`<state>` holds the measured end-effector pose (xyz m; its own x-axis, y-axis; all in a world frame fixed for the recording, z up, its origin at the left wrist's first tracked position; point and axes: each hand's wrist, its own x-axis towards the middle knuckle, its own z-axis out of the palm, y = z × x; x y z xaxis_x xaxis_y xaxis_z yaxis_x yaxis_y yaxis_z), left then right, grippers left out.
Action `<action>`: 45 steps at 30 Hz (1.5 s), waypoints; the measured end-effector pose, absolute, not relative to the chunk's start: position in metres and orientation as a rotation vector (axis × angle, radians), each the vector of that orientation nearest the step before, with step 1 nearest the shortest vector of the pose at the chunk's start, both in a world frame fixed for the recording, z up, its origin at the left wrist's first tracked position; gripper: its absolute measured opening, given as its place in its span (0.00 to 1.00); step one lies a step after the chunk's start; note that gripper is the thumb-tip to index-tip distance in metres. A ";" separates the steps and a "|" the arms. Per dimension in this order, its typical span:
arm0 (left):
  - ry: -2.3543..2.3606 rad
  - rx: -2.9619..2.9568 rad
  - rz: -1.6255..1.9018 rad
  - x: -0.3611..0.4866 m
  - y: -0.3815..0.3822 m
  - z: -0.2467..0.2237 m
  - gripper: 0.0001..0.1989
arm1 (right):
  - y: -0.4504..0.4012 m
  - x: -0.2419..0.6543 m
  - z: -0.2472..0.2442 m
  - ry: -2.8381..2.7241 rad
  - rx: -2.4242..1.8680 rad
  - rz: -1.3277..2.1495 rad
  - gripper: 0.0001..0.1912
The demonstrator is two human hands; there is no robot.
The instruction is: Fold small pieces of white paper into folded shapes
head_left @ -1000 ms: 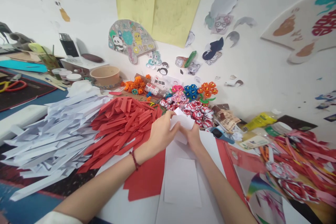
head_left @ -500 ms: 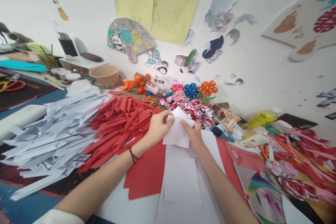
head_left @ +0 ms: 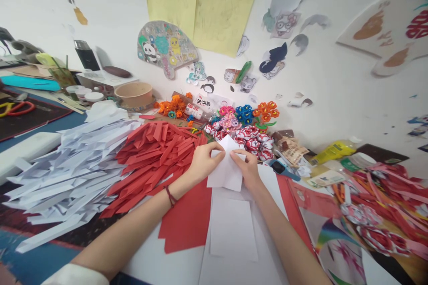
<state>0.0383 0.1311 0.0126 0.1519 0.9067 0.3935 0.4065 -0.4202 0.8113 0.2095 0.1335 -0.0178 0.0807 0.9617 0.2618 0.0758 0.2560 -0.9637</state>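
Observation:
Between my two hands a white sheet of paper (head_left: 224,171) is held up, its top edge coming to a point. My left hand (head_left: 207,160) pinches its left side with thumb and fingers, and my right hand (head_left: 246,167) pinches the right side. Below them a rectangular stack of white paper (head_left: 232,229) lies flat on larger white sheets. Red paper sheets (head_left: 185,218) lie just left of that stack. Folded red strips (head_left: 157,151) are heaped beside my left hand, with folded white strips (head_left: 73,169) further left.
Red-and-white paper flowers (head_left: 252,140) lie behind my hands. A tan bowl (head_left: 133,94) and orange-handled scissors (head_left: 20,108) are at the left. Bottles (head_left: 334,151), a blue watch (head_left: 282,169) and ribbons (head_left: 394,187) lie at the right.
The camera view has shifted slightly. The held paper's upper part now stands taller, and its lower corner has dipped a little. Both hands keep their pinch on it.

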 end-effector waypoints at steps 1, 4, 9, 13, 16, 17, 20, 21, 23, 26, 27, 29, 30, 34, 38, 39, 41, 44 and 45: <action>1.233 1.896 1.228 0.038 0.132 0.012 0.06 | 0.134 0.209 -0.018 -1.312 -1.102 0.916 0.11; 1.189 1.874 1.236 0.039 0.132 0.011 0.06 | 0.134 0.210 -0.021 -1.333 -1.102 0.931 0.10; 1.176 1.867 1.238 0.039 0.132 0.009 0.05 | 0.135 0.211 -0.023 -1.353 -1.102 0.940 0.09; 1.161 1.890 1.237 0.039 0.133 0.010 0.05 | 0.135 0.212 -0.023 -1.387 -1.103 0.933 0.09; 1.156 1.903 1.234 0.039 0.133 0.010 0.05 | 0.135 0.212 -0.021 -1.406 -1.105 0.912 0.09; 1.153 1.905 1.237 0.039 0.133 0.010 0.05 | 0.134 0.211 -0.021 -1.414 -1.106 0.907 0.09; 1.152 1.911 1.249 0.040 0.133 0.009 0.04 | 0.134 0.210 -0.019 -1.428 -1.118 0.900 0.09; 1.150 1.917 1.252 0.040 0.133 0.008 0.04 | 0.134 0.210 -0.018 -1.429 -1.125 0.893 0.09; 1.144 1.937 1.254 0.041 0.133 0.007 0.04 | 0.134 0.209 -0.017 -1.436 -1.130 0.877 0.09; 1.152 1.986 1.248 0.041 0.134 0.005 0.03 | 0.135 0.210 -0.016 -1.485 -1.111 0.856 0.08; 1.161 2.005 1.245 0.041 0.134 0.005 0.03 | 0.135 0.210 -0.016 -1.502 -1.106 0.847 0.07; 1.176 2.037 1.240 0.042 0.133 0.004 0.03 | 0.135 0.210 -0.016 -1.519 -1.106 0.831 0.06; 1.180 2.047 1.240 0.042 0.132 0.004 0.03 | 0.135 0.209 -0.016 -1.519 -1.109 0.826 0.06; 1.192 2.056 1.260 0.044 0.129 0.004 0.04 | 0.134 0.208 -0.015 -1.489 -1.113 0.818 0.05; 1.193 2.048 1.310 0.045 0.126 0.005 0.04 | 0.132 0.204 -0.012 -1.436 -1.104 0.832 0.05; 1.186 2.046 1.323 0.045 0.126 0.005 0.04 | 0.131 0.203 -0.011 -1.421 -1.103 0.836 0.05; 1.173 2.043 1.346 0.046 0.125 0.005 0.04 | 0.131 0.201 -0.011 -1.391 -1.102 0.842 0.06; 1.156 2.027 1.377 0.046 0.124 0.005 0.04 | 0.130 0.200 -0.011 -1.363 -1.098 0.857 0.06; 1.150 2.020 1.387 0.046 0.124 0.005 0.04 | 0.130 0.199 -0.011 -1.355 -1.097 0.866 0.06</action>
<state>0.0458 0.1237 0.0052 0.1550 0.8208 0.5497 0.3889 -0.5622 0.7298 0.1995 0.1297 -0.0112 0.0673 0.9500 0.3049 0.1224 0.2954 -0.9475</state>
